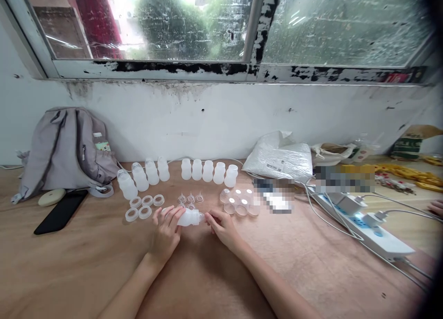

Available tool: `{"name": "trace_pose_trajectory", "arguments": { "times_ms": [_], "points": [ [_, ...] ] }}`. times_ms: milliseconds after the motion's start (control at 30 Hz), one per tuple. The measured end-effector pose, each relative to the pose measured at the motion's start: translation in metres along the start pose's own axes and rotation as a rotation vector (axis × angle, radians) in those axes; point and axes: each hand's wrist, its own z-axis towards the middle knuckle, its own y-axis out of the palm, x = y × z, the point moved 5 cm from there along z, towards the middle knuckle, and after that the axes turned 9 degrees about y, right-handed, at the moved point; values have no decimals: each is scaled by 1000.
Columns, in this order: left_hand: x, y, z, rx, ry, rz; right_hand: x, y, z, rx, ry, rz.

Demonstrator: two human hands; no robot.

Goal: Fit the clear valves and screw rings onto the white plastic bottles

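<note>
Frosted white plastic, the bottle lies sideways, my left hand wrapped around its body and my right hand pinching the clear nipple at its mouth. Just beyond lie at least three loose teats, five rings to the left and a cluster of domed caps to the right. Behind stand four topped bottles and five open ones, contents indistinct. Farther left, a grey backpack holds a drink bottle in its side pocket.

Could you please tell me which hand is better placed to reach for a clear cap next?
Probably the right hand: it is nearer the clear caps and is just at the teat's tip, while the left hand is wrapped around the bottle.
</note>
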Motion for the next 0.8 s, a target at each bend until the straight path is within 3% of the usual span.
{"name": "trace_pose_trajectory", "arguments": {
  "times_ms": [133,367,567,800],
  "points": [
    [2,-1,1,5,23,-5,3,1,0,-25,62,66],
    [3,-1,2,-13,25,-22,-3,1,-1,-47,39,57],
    [7,-1,3,-29,31,-47,-6,-4,0,48,45,-12],
    [2,3,0,-42,30,-81,-4,-3,0,36,1,-72]
  ]
}}
